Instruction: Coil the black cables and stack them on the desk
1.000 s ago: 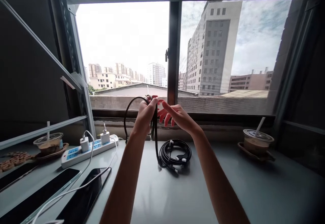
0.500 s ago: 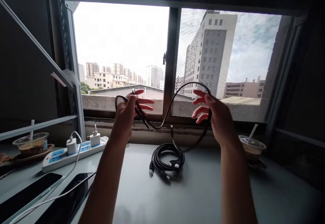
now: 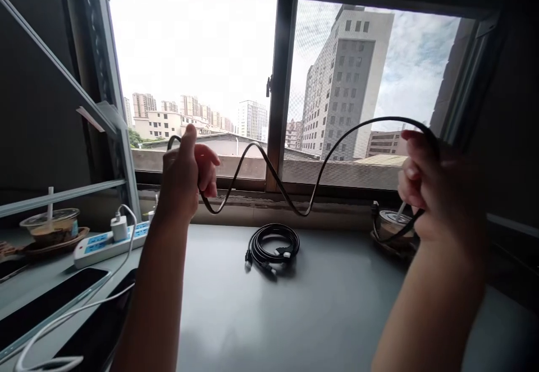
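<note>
Over by the window (image 3: 284, 80), the held cable (image 3: 391, 118) hangs in loose waves between two raised hands, stretched out but uncoiled; the other cable is already wound, its coil (image 3: 255, 246) lying on the tabletop (image 3: 320, 304) below. The left hand (image 3: 181, 181) has its fingers curled in around the held cable, thumb up, the exact grip hidden; the right hand (image 3: 438, 186) has its fingers folded and clamped on the same cable, a connector (image 3: 374, 209) dangling beside the cup (image 3: 387, 223); half a second ago the hands were closer together, with one tall hump between them; now they are wider apart, and a second, smaller hump shows.
</note>
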Motion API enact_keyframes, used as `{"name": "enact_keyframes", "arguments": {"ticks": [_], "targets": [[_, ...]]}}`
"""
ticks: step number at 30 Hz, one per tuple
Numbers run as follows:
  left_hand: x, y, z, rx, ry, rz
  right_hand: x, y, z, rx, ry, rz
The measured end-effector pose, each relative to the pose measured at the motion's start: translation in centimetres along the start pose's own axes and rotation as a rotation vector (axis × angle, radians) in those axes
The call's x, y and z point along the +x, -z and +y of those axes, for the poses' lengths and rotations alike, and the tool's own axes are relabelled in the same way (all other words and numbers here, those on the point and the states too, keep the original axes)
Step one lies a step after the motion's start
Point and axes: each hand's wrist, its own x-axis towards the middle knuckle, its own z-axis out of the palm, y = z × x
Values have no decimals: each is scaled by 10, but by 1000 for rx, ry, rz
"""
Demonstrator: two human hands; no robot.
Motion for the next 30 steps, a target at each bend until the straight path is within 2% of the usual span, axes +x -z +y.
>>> {"name": "enact_keyframes", "arguments": {"ticks": [3,5,8,10,14,18,22,27,30], "targets": [[-7,2,7,49,-12,-25,-1,-3,0,8,-14,-32],[-9,5,9,103,-14,-90,-2,-4,-1,36,-18,-54],[-10,8,7,265,64,-296,-5,-6,-6,79,-45,-111],[-11,7,6,343,137,-447,-8,-9,-9,84,-73,-195],[-18,1,9,297,194,-613,-12,-15,-9,38,-107,-381],[-27,-2,16,228,136,-695,-15,-22,-5,-19,-79,-458],[-34,-8,18,265,52,-732,-22,-34,-4,-132,-93,-565],[-43,-28,12,186,98,-733,-31,-48,-5,-205,-69,-855],[-46,-37,4,161,113,-765,-34,-52,-6,-186,-6,-918]]}}
